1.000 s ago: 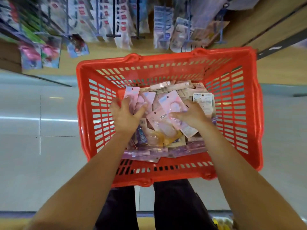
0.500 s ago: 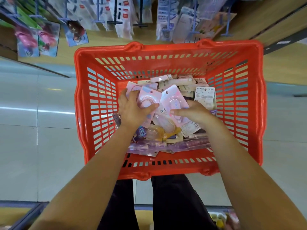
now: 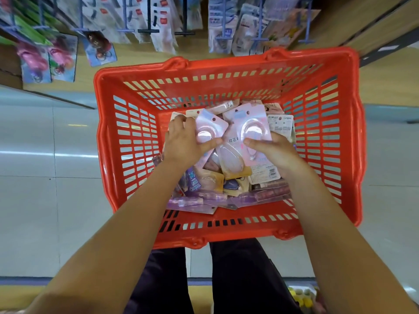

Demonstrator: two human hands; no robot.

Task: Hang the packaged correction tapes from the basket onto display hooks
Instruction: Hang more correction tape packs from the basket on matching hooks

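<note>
Pink correction-tape packs fill the red basket point(image 3: 108, 137); left hand point(image 3: 181, 143) pinches one pack point(image 3: 209, 129), right hand point(image 3: 272, 150) grips another pack point(image 3: 251, 123).

hands point(image 3: 229, 146) gripping pink packs point(image 3: 212, 130), red basket point(image 3: 226, 66)

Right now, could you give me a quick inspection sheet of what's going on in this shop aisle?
Surface: pale tiled floor.
Job's things: red basket holding packaged correction tapes; pink pack; second pink pack.
Clutter: mixed purple and tan packs beneath.
Hands: left hand grips the first pink pack, right hand the second.
Cables: nothing seen.
Surroundings: display hooks with hanging goods.
</note>
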